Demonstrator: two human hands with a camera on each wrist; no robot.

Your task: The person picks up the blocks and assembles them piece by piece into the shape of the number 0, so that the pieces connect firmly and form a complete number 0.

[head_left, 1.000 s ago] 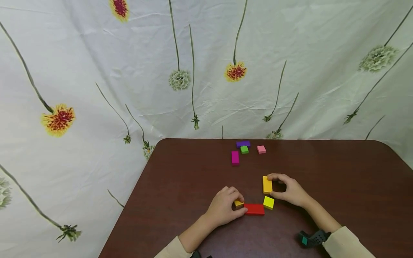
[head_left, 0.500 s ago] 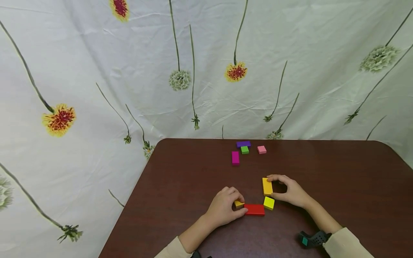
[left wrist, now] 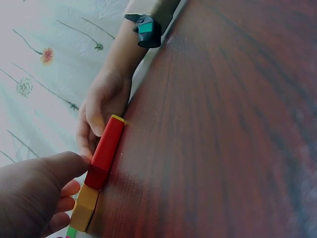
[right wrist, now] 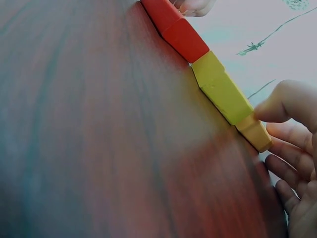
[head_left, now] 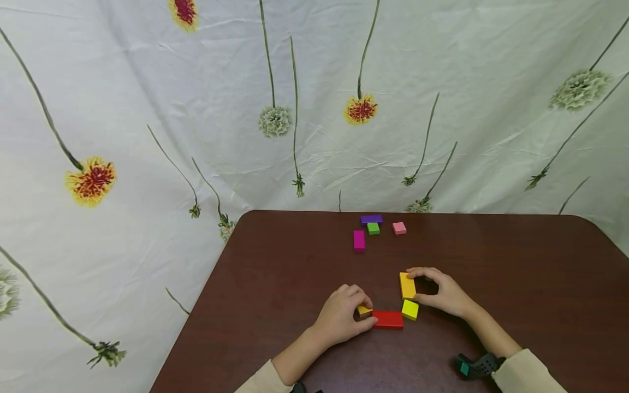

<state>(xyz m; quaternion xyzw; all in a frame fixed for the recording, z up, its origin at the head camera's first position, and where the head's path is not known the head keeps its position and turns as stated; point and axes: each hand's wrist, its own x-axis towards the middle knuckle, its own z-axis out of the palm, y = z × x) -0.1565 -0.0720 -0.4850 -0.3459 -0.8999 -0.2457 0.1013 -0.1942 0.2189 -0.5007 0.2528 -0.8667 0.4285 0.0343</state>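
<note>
In the head view, my left hand (head_left: 341,315) curls its fingers over a small orange-yellow block (head_left: 364,310), mostly covered, while its thumb touches the left end of a flat red block (head_left: 388,320). A bright yellow block (head_left: 410,309) lies slightly turned at the red one's right end. Beyond it, my right hand (head_left: 442,295) pinches a longer orange-yellow block (head_left: 407,286), index finger at the far end and thumb at the near end. That block's near end meets the bright yellow block. In the right wrist view, red block (right wrist: 185,39) and yellow block (right wrist: 223,94) line up end to end.
Toward the back of the brown table (head_left: 275,262) lie a purple block (head_left: 371,219), a green block (head_left: 373,228), a pink block (head_left: 399,228) and a magenta block (head_left: 359,240). A flowered cloth (head_left: 314,153) hangs behind the table. A dark strap (head_left: 478,364) sits at the right wrist.
My right hand has drawn the longer orange-yellow block slightly nearer, closing the gap to the bright yellow block. The left hand stays in place.
</note>
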